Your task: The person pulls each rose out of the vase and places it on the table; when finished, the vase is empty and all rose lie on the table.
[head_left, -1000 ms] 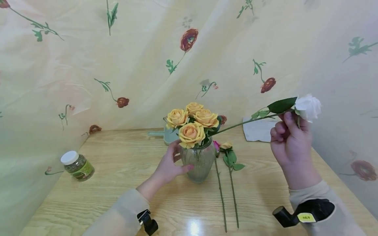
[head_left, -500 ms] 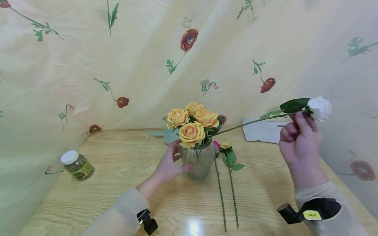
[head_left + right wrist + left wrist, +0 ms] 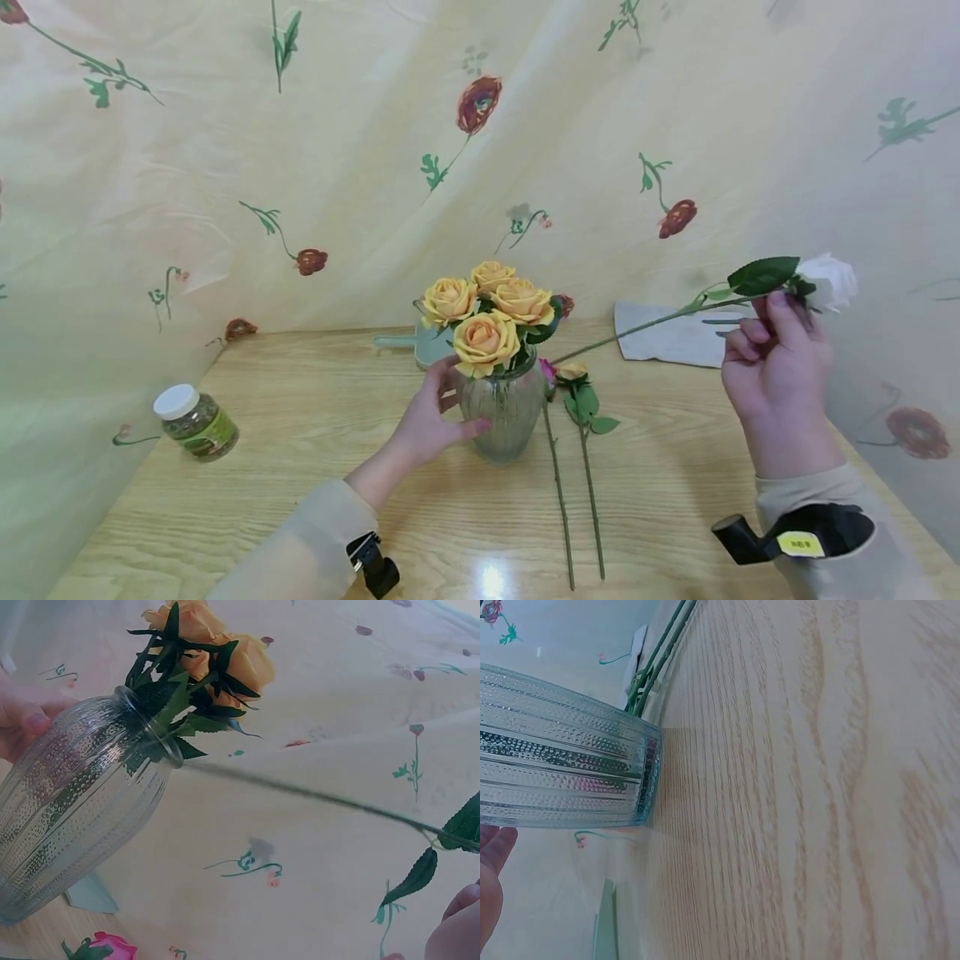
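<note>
My left hand [image 3: 423,421] grips a ribbed clear glass vase [image 3: 504,421] from its left side, thumb in front and fingers behind. In the left wrist view the vase [image 3: 562,761] has its base down at the wooden table, with fingertips [image 3: 499,844] beside its wall. A bunch of yellow roses [image 3: 486,340] stands in it. Off to the right, my right hand [image 3: 776,383] pinches a white rose [image 3: 827,282] by its stem just below the bloom. That stem slants down leftward, its lower end close to the vase's rim in the right wrist view.
Right of the vase a yellow rose [image 3: 573,372] and a pink one [image 3: 548,375] lie on the table [image 3: 337,400]. A white-lidded jar [image 3: 197,423] stands at the left. Behind are a pale green handled board [image 3: 431,346] and a white cloth [image 3: 660,337].
The right hand has moved right and slightly down with the white rose, drawing its stem end away from the yellow roses. The left hand and vase have stayed put.
</note>
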Available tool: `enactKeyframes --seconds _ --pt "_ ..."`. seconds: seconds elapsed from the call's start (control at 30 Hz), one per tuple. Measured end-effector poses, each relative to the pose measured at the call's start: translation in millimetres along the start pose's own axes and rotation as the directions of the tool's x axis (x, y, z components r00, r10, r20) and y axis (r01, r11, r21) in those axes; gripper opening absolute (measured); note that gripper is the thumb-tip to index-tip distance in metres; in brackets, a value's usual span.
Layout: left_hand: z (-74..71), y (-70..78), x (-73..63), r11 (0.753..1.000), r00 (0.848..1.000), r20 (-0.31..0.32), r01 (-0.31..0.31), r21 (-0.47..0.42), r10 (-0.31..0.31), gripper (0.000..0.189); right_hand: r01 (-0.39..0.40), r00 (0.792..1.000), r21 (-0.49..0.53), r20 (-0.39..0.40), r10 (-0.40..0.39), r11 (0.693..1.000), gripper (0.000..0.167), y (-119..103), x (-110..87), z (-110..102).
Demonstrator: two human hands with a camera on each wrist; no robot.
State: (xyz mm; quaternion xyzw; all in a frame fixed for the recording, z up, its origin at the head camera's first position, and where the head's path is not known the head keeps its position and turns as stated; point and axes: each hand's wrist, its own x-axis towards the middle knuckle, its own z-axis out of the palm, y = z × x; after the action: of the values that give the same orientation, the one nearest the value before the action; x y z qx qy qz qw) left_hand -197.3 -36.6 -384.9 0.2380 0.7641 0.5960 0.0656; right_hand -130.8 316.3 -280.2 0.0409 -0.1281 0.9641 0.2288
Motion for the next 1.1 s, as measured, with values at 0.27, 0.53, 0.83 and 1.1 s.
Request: enactKeyframes --seconds 0.27,0.53,0.83,1.1 --pt "-0.4 -0.2 -0.7 1.0 1.0 0.001 -0.007 -0.003 0.007 0.09 -0.049 0.997 -0.014 -0.055 0.048 0.999 0.006 0 2.5 -16" --pt "0.4 -0.1 -0.5 1.0 1.0 -0.001 -0.02 -0.016 0.02 0.09 -0.083 0.994 -0.131 -0.083 0.072 0.988 0.008 10 0.4 -34" --pt "0.2 -0.4 -0.9 1.0 1.0 -0.005 -0.017 -0.014 0.016 0.089 -0.109 0.989 -0.264 -0.128 0.078 0.958 0.006 19 -2.9 -47" --pt "0.1 1.1 -0.3 1.0 1.0 -0.004 -0.02 -0.013 0.02 0.088 -0.207 0.974 -0.423 -0.169 0.148 0.882 0.004 19 -5.5 -59"
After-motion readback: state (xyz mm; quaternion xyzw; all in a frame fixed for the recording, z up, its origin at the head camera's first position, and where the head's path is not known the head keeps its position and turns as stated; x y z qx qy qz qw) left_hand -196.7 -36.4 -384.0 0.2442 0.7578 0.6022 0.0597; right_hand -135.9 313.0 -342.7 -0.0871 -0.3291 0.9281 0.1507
